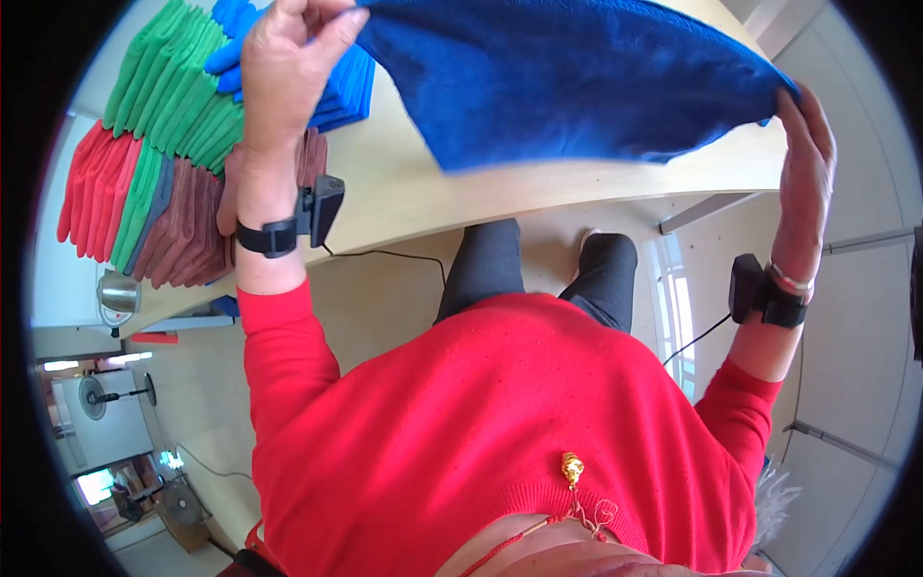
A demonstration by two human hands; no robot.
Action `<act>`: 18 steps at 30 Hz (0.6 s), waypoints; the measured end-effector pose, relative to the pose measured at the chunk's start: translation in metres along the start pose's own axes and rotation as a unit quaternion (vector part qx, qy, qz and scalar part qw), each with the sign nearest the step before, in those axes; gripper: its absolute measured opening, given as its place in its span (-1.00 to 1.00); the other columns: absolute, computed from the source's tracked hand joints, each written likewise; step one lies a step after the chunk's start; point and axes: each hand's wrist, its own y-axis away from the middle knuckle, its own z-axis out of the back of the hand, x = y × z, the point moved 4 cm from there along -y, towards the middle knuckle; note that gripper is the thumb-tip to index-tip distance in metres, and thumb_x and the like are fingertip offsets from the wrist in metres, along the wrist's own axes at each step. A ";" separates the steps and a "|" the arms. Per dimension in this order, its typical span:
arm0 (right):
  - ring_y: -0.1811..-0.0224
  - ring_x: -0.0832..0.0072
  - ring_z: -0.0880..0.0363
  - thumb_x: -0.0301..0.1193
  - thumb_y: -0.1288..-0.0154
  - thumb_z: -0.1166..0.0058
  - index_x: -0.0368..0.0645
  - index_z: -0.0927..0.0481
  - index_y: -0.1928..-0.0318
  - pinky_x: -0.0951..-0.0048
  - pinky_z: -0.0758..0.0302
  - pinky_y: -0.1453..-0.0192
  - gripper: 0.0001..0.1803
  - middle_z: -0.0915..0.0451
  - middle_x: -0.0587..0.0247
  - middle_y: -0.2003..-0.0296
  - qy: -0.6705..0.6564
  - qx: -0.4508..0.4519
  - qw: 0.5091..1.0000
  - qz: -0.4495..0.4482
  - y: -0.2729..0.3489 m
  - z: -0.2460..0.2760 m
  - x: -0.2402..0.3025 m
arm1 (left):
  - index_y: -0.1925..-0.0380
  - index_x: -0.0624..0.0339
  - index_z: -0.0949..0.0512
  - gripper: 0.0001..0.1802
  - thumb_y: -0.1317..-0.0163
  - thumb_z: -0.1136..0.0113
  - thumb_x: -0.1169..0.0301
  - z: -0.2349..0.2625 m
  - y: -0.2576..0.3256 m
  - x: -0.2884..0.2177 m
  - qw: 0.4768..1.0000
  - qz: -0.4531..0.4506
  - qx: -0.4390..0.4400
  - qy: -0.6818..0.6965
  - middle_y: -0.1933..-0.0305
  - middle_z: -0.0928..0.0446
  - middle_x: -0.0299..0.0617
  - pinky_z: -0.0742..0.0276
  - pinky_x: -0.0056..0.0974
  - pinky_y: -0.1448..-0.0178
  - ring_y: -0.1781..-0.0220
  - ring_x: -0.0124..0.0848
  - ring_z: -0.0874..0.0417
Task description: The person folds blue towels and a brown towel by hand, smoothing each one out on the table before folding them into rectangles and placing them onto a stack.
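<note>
Apparently to span blue cloth (577, 87) over worktop (394, 202), left hand (288, 72) and right hand (808, 163) have grips clamped at opposite ends.

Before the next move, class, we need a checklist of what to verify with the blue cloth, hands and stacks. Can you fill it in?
1. Left hand holding the blue cloth: ok, pinched at a corner by thumb and fingers.
2. Right hand at the cloth's other end: ok, fingers at its edge.
3. Whole cloth in view: not ok, the picture's top edge cuts it off.
4. Cloth's underside touching the table: cannot tell.
5. Left wrist apart from the green cloths and brown cloths: cannot tell, it covers part of the stacks.
6. Black devices strapped on: ok, one on each wrist.
</note>
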 end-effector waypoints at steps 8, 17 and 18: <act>0.08 0.51 -0.58 -0.26 -0.35 -0.14 -0.09 -0.64 -0.03 0.45 -0.31 -0.26 -0.69 -0.66 0.33 0.21 0.062 0.109 0.992 0.028 -0.055 -0.005 0.013 | 0.32 0.22 -0.50 -0.89 -0.17 -0.12 0.65 0.009 -0.032 -0.035 0.996 0.064 0.055 -0.011 0.37 -0.40 -0.46 -0.33 -0.58 0.27 0.34 -0.71 -0.40; 0.22 0.62 -0.51 -0.27 -0.40 -0.05 -0.17 -0.62 0.08 0.57 -0.38 0.00 -0.74 -0.57 0.39 0.34 0.212 0.237 0.947 0.047 -0.148 -0.039 -0.052 | 0.30 0.22 -0.54 -0.90 -0.18 -0.11 0.56 0.000 -0.098 0.070 0.970 -0.016 0.133 -0.201 0.54 -0.36 -0.43 -0.32 -0.47 0.39 0.51 -0.64 -0.36; 0.22 0.62 -0.51 -0.27 -0.40 -0.05 -0.17 -0.62 0.08 0.57 -0.38 0.00 -0.74 -0.57 0.39 0.34 0.212 0.239 0.946 0.046 -0.148 -0.048 -0.044 | 0.29 0.22 -0.54 -0.89 -0.17 -0.11 0.56 0.001 -0.103 0.076 0.976 0.031 0.123 -0.178 0.56 -0.35 -0.43 -0.33 -0.44 0.41 0.53 -0.62 -0.35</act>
